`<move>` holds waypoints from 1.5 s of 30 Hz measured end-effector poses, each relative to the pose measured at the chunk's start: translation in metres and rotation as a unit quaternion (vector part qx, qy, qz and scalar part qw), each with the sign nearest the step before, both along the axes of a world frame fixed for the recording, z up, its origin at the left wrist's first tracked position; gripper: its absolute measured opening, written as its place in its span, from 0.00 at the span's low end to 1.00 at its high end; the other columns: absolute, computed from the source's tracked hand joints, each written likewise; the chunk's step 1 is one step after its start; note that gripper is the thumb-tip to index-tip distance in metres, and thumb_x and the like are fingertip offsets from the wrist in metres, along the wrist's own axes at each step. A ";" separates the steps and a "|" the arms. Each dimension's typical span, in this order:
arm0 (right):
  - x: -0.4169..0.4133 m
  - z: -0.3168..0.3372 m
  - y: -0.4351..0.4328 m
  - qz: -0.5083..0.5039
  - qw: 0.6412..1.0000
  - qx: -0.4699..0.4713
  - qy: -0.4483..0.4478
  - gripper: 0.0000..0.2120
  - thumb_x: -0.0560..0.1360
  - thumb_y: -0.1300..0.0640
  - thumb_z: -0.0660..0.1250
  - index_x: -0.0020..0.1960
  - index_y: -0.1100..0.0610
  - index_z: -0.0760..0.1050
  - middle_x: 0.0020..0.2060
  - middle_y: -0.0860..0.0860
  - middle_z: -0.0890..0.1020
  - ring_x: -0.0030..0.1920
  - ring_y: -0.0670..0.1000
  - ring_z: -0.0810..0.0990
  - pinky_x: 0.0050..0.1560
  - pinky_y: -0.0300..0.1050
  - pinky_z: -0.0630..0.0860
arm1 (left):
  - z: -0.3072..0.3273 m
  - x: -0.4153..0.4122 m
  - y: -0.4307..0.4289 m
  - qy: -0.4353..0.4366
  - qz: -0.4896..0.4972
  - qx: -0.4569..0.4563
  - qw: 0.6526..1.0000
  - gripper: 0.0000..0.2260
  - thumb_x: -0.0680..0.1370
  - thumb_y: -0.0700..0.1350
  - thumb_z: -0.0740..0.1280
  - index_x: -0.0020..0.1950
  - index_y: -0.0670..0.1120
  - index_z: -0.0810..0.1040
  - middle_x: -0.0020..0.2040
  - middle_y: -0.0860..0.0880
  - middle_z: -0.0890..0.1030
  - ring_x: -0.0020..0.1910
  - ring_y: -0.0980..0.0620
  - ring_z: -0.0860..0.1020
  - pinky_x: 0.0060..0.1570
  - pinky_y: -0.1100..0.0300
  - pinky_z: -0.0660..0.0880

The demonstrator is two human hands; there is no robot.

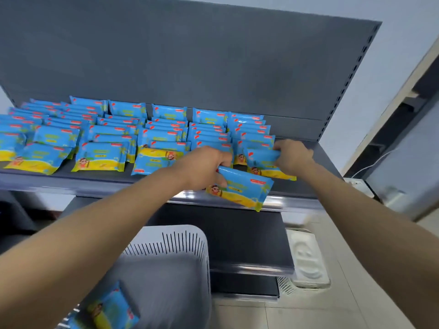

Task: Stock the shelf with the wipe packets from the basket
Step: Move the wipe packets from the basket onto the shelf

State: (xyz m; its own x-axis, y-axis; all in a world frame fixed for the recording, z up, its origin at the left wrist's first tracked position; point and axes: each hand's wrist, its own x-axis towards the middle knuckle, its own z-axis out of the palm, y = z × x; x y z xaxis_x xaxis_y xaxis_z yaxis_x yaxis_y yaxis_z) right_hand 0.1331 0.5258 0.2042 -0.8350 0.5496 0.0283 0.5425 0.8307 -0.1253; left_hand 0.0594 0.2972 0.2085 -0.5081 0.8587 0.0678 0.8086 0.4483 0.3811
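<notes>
Several rows of blue-and-yellow wipe packets (99, 156) stand leaning on the dark grey shelf (316, 186). My left hand (204, 166) grips one packet (240, 188) by its top edge, tilted over the shelf's front lip. My right hand (291, 156) holds another packet (263, 160) at the front of the rightmost row. Below, a grey slotted basket (180, 245) sits in front of me with at least one packet (111, 309) lying in its lower left part.
The shelf's grey back panel (190, 60) rises behind the rows. A lower dark shelf (237, 236) juts out under the stocked one. A white moulded object (306, 257) lies on the tiled floor at right. A white socket box (356, 184) with a cable sits far right.
</notes>
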 end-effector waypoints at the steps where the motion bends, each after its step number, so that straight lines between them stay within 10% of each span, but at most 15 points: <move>1: -0.002 -0.006 0.009 0.010 1.000 -0.008 -0.005 0.20 0.74 0.60 0.63 0.65 0.50 0.71 0.62 0.53 0.75 0.64 0.58 0.69 0.64 0.56 0.62 | -0.001 -0.001 0.007 -0.006 0.002 -0.004 1.000 0.13 0.68 0.46 0.75 0.37 0.49 0.69 0.31 0.54 0.71 0.29 0.57 0.68 0.28 0.60 0.62; 15: -0.078 -0.031 0.067 0.148 0.987 0.062 -0.028 0.06 0.72 0.52 0.67 0.43 0.51 0.71 0.44 0.51 0.76 0.52 0.56 0.76 0.52 0.48 0.67 | -0.015 -0.027 0.062 -0.003 0.097 -0.010 0.995 0.15 0.69 0.45 0.74 0.35 0.52 0.67 0.35 0.51 0.74 0.34 0.52 0.72 0.32 0.59 0.68; 23: -0.096 -0.026 0.092 0.153 0.988 -0.014 -0.020 0.09 0.72 0.52 0.69 0.50 0.52 0.76 0.48 0.50 0.78 0.53 0.54 0.76 0.54 0.47 0.68 | -0.032 -0.039 0.109 -0.002 0.108 -0.015 0.994 0.12 0.70 0.45 0.73 0.40 0.48 0.69 0.33 0.56 0.71 0.32 0.55 0.70 0.29 0.61 0.63; 33: -0.069 -0.005 0.098 0.148 0.981 -0.031 0.119 0.13 0.76 0.60 0.61 0.59 0.54 0.77 0.55 0.53 0.81 0.56 0.56 0.78 0.59 0.54 0.73 | -0.058 -0.067 0.158 0.142 0.121 -0.083 0.979 0.17 0.74 0.49 0.68 0.60 0.46 0.72 0.54 0.45 0.78 0.58 0.45 0.70 0.57 0.53 0.64; 45: -0.043 -0.001 0.055 0.162 0.980 0.037 0.110 0.13 0.77 0.57 0.60 0.60 0.56 0.75 0.56 0.54 0.80 0.57 0.57 0.76 0.58 0.51 0.70 | -0.065 -0.062 0.136 0.245 0.144 -0.055 0.957 0.26 0.75 0.52 0.66 0.68 0.44 0.62 0.64 0.45 0.68 0.64 0.44 0.65 0.65 0.51 0.59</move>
